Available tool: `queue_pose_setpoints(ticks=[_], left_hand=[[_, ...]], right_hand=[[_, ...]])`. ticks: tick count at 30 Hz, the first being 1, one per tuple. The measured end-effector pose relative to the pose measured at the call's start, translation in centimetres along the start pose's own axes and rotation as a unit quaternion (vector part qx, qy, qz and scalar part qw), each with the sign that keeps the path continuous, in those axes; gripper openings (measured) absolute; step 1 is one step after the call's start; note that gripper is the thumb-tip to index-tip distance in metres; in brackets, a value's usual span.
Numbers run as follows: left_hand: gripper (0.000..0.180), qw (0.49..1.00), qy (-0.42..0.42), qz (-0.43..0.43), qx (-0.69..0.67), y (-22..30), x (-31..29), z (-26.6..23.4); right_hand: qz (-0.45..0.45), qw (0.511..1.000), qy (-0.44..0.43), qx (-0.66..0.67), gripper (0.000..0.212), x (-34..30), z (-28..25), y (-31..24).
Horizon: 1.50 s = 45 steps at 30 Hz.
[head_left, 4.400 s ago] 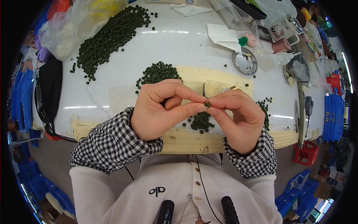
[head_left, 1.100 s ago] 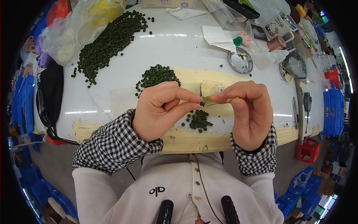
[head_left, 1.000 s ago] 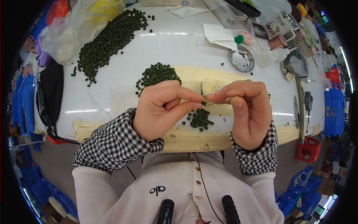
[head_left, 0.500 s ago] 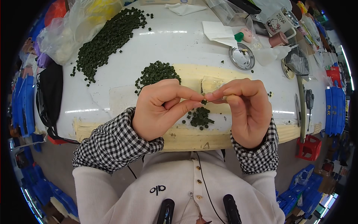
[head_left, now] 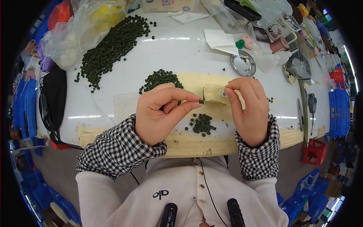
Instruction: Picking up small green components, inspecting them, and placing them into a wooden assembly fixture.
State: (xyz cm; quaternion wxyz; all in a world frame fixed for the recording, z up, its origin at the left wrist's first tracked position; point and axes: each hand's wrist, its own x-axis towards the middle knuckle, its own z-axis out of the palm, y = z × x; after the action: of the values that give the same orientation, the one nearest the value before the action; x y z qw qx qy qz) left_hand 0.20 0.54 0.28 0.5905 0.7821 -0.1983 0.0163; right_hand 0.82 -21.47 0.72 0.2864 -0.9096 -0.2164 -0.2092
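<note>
Thumb and index finger of my left hand [head_left: 157, 113] are pinched on a small dark green piece [head_left: 201, 101], which shows at the fingertips. My right hand [head_left: 250, 113] is closed in a pinch beside a cream-coloured pad [head_left: 214, 93]; a tiny pale thing shows at its fingertips, too small to name. The two hands are apart, with the pad between them. Below the fingertips lies a small heap of dark green pieces [head_left: 202, 124]. Behind my left hand is a larger heap of the same pieces [head_left: 160, 78], partly hidden by the hand.
A long pile of green pieces [head_left: 113, 47] spreads at the far left beside plastic bags [head_left: 62, 47]. At the right are a round metal lid [head_left: 243, 64], white paper [head_left: 221, 41], a mug [head_left: 280, 27], tweezers [head_left: 300, 113] and a screwdriver [head_left: 312, 104].
My right hand has drawn back to the right from my left fingertips, so the hands are now apart. My left hand has shifted slightly left. The view has tilted a little.
</note>
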Motion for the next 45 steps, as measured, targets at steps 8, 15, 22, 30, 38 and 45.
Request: queue_pose_setpoints(ticks=[8, 15, 22, 30, 38, 45], left_hand=[[0.016, 1.0, 0.017, 0.013, -0.002, -0.1, -0.2, -0.2], [0.015, 0.999, 0.004, 0.038, -0.01, -0.3, -0.1, -0.2], [0.014, 0.999, 0.004, 0.036, -0.005, -0.3, -0.2, -0.1], [0.015, 0.999, -0.012, 0.006, -0.036, -0.6, -0.4, -0.1], [0.015, 0.999, -0.021, 0.02, -0.033, -0.4, -0.2, -0.3], [0.015, 0.999, -0.022, 0.037, -0.012, 0.0, -0.1, -0.5]], right_hand=[[0.022, 0.99, 0.012, 0.137, 0.019, -0.3, -1.5, -2.9], [0.042, 0.962, -0.062, 0.263, 0.028, -0.7, -0.3, -3.6], [-0.01, 0.972, -0.059, 0.228, 0.033, -1.1, 0.2, -3.4], [-0.085, 0.977, -0.052, 0.187, 0.037, -1.1, 0.4, -2.7], [-0.06, 0.972, -0.037, 0.225, 0.034, -1.3, 0.6, -2.5], [-0.012, 0.959, -0.051, 0.278, 0.032, -1.6, 0.6, -2.5]])
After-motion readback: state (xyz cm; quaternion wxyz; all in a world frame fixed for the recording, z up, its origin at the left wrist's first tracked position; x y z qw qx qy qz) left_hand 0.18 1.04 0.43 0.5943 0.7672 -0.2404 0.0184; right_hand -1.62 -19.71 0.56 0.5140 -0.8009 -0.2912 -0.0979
